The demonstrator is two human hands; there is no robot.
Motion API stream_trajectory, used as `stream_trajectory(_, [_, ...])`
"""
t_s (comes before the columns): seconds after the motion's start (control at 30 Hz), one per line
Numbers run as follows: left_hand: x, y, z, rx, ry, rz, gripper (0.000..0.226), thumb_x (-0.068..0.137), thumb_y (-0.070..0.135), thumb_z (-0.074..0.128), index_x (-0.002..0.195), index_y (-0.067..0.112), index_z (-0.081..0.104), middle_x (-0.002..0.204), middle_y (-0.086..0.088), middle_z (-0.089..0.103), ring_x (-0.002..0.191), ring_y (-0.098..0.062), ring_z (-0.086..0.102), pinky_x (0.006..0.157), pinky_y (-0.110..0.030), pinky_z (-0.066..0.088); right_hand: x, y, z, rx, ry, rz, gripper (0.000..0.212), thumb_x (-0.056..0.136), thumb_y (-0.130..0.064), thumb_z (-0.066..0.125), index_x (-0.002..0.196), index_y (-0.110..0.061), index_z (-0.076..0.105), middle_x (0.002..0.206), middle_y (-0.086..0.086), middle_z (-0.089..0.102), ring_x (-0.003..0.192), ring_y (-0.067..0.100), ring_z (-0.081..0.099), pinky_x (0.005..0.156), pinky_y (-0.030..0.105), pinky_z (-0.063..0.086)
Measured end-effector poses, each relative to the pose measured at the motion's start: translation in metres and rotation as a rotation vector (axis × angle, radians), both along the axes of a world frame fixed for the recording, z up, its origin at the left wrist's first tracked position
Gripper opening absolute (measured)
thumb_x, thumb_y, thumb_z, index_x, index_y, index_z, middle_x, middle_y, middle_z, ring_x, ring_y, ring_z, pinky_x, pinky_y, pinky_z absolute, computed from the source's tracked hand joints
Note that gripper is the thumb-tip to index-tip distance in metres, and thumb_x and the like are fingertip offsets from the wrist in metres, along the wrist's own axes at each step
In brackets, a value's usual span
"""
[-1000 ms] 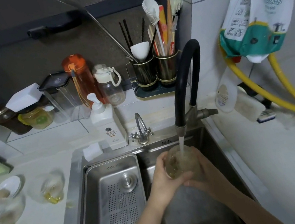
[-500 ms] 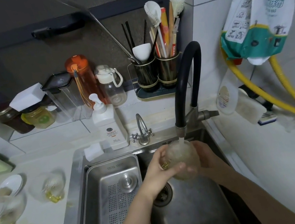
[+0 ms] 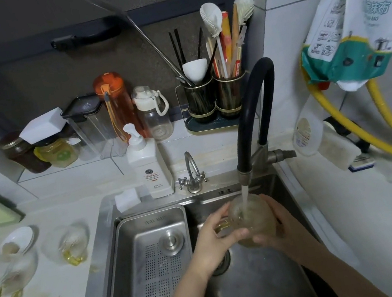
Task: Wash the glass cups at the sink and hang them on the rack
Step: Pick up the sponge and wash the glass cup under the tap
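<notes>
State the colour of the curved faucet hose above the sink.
Black, with a grey metal nozzle; the curved faucet hose shows in the head view.

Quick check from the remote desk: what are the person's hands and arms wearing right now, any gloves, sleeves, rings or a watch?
Nothing that shows. The left hand and the right hand are bare, with no gloves. Both forearms are uncovered as far as the bottom edge of the picture, so no sleeve appears. No watch, bracelet or ring is visible on the sides facing the camera; the undersides are hidden.
</notes>
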State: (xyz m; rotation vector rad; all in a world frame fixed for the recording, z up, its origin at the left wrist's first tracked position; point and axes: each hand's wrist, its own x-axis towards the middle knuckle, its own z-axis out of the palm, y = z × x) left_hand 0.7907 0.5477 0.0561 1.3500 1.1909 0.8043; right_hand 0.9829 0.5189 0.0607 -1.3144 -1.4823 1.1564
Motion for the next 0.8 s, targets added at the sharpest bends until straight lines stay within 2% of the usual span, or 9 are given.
stream_trajectory(0.07, [-0.004, 0.002, 0.0, -0.017, -0.05, 0.032, 0.058, 0.072, 0.012, 0.08, 0.121, 0.031, 0.057, 0.119, 0.008, 0.062, 0.111, 0.004, 0.057, 0.089, -0.015, 0.047, -0.004, 0.004, -0.003, 0.01, -0.067, -0.017, 0.072, 0.064, -0.03, 0.085, 0.126, -0.031, 0.048, 0.119, -0.015, 0.06, 0.111, 0.009, 0.06, 0.086, 0.023, 0.053])
stream_trajectory(0.13, [-0.003, 0.009, 0.001, -0.027, -0.066, 0.053, 0.055, 0.071, 0.017, 0.082, 0.119, 0.029, 0.059, 0.118, 0.007, 0.065, 0.114, -0.001, 0.058, 0.095, -0.022, 0.048, -0.004, 0.014, -0.003, 0.016, -0.024, 0.019, 0.07, 0.067, -0.015, 0.083, 0.127, -0.017, 0.048, 0.119, -0.004, 0.061, 0.109, 0.011, 0.061, 0.085, 0.02, 0.052])
stream_trajectory(0.27, [0.009, 0.01, -0.003, -0.09, -0.099, 0.083, 0.048, 0.072, 0.016, 0.081, 0.115, 0.024, 0.061, 0.116, 0.003, 0.067, 0.112, -0.015, 0.062, 0.093, -0.029, 0.051, 0.006, 0.016, -0.002, -0.063, 0.009, -0.027, 0.083, 0.063, -0.038, 0.084, 0.128, -0.003, 0.044, 0.12, 0.003, 0.057, 0.11, 0.004, 0.059, 0.088, 0.014, 0.05])
stream_trajectory(0.33, [0.011, 0.006, -0.001, -0.15, -0.141, 0.111, 0.038, 0.076, 0.015, 0.078, 0.109, 0.021, 0.06, 0.108, 0.002, 0.067, 0.098, -0.014, 0.067, 0.079, -0.025, 0.055, 0.009, 0.018, -0.007, -0.076, -0.055, -0.071, 0.087, 0.061, -0.051, 0.081, 0.127, -0.005, 0.048, 0.114, 0.0, 0.061, 0.106, 0.007, 0.062, 0.092, 0.025, 0.052])
stream_trajectory(0.37, [0.011, 0.005, 0.001, -0.187, -0.144, 0.133, 0.034, 0.077, 0.017, 0.076, 0.107, 0.02, 0.06, 0.102, 0.002, 0.067, 0.09, -0.012, 0.067, 0.072, -0.024, 0.056, 0.01, 0.017, -0.008, -0.107, -0.08, -0.062, 0.083, 0.063, -0.052, 0.078, 0.128, -0.01, 0.048, 0.111, -0.006, 0.062, 0.101, 0.006, 0.063, 0.087, 0.024, 0.053])
stream_trajectory(0.47, [0.011, 0.006, 0.0, -0.303, -0.084, 0.157, 0.031, 0.078, 0.032, 0.075, 0.103, 0.019, 0.06, 0.093, 0.0, 0.068, 0.076, -0.013, 0.068, 0.069, -0.033, 0.059, 0.001, 0.016, -0.007, -0.257, -0.064, -0.032, 0.056, 0.084, -0.026, 0.068, 0.133, -0.027, 0.041, 0.115, -0.013, 0.053, 0.102, 0.003, 0.055, 0.075, 0.013, 0.045])
stream_trajectory(0.6, [0.016, 0.006, -0.001, -0.373, 0.021, 0.157, 0.039, 0.076, 0.05, 0.072, 0.098, 0.018, 0.063, 0.097, -0.003, 0.071, 0.079, -0.019, 0.07, 0.06, -0.033, 0.059, 0.001, 0.017, -0.015, -0.362, -0.128, -0.042, 0.035, 0.088, -0.036, 0.062, 0.12, -0.026, 0.055, 0.119, -0.005, 0.062, 0.11, 0.015, 0.06, 0.098, 0.039, 0.049])
stream_trajectory(0.7, [0.019, 0.005, 0.003, -0.369, 0.096, 0.174, 0.032, 0.077, 0.058, 0.066, 0.083, 0.026, 0.064, 0.089, -0.002, 0.07, 0.068, -0.016, 0.07, 0.049, -0.026, 0.055, 0.0, 0.023, -0.013, -0.451, -0.127, -0.062, 0.043, 0.085, -0.053, 0.058, 0.118, -0.026, 0.059, 0.118, -0.003, 0.064, 0.112, 0.018, 0.06, 0.102, 0.04, 0.046])
stream_trajectory(0.8, [0.025, 0.006, 0.003, -0.385, 0.171, 0.169, 0.042, 0.074, 0.066, 0.063, 0.08, 0.025, 0.065, 0.086, -0.009, 0.071, 0.067, -0.022, 0.072, 0.049, -0.027, 0.056, 0.001, 0.026, -0.008, -0.49, -0.14, -0.083, 0.025, 0.085, -0.056, 0.054, 0.093, -0.034, 0.061, 0.099, -0.008, 0.066, 0.103, 0.019, 0.062, 0.097, 0.037, 0.048])
